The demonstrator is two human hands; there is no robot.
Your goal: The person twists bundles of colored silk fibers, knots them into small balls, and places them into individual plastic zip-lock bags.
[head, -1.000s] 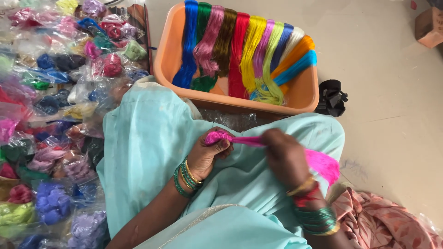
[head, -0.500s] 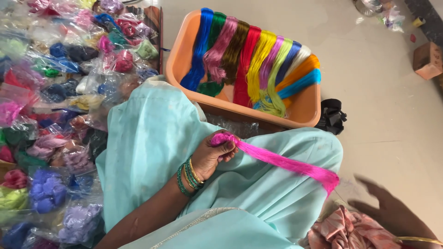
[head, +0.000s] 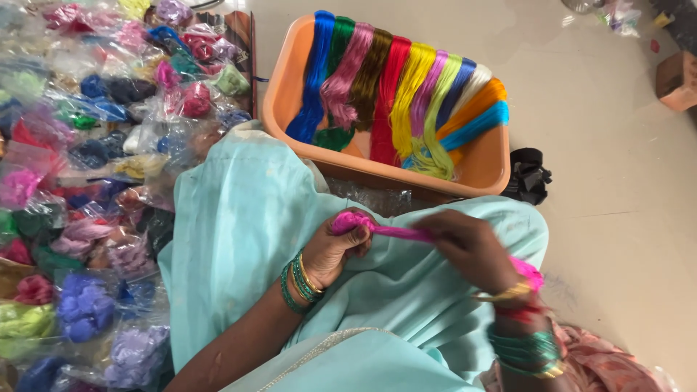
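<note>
A bright pink thread hank (head: 392,232) stretches across my lap over pale turquoise cloth (head: 239,210). My left hand (head: 335,250) is closed around its looped left end. My right hand (head: 472,247) grips the strand a little further right, and the hank's loose end (head: 530,274) shows beyond that wrist. Green and gold bangles ring both wrists.
An orange plastic tub (head: 490,163) ahead holds several coloured thread hanks (head: 396,94) laid side by side. Many clear bags of coloured thread (head: 87,167) cover the floor on the left. A black cloth (head: 528,176) lies beside the tub on pale tile floor (head: 617,145).
My right hand, pulled away to the lower right half a second ago, has come back and taken hold of the pink hank near my left hand.
</note>
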